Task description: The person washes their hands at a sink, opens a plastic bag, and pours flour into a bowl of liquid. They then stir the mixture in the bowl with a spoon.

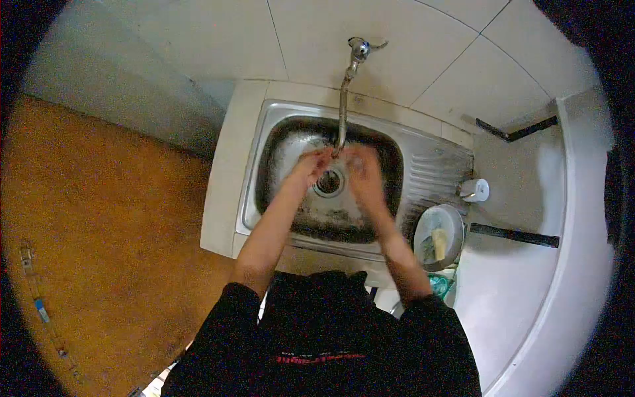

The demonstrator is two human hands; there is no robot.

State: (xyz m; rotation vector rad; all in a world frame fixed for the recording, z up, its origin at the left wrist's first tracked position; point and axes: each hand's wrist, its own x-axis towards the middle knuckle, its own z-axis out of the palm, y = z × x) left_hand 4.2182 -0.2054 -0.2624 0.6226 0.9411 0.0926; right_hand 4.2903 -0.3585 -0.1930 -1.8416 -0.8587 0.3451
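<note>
Both of my hands are over the stainless steel sink (291, 228), under the end of the tap spout (342, 109). My left hand (316, 165) is left of the spout end, its fingers loosely bent, with no object visible in it. To the right of the spout, my right hand (362, 165) looks blurred, with its fingers extended loosely toward the spout; I see nothing in it. A small gap separates the hands. Between and just below them shows the round drain (327, 182). Whether water is flowing is hard to make out.
Ribbed drainboard (433, 172) lies right of the basin. A white cup (475, 190) and a round tub (456, 235) with a yellowish item (439, 243) inside stand there. A green item (440, 286) is below the tub. The tap handle (359, 48) is on the tiled wall.
</note>
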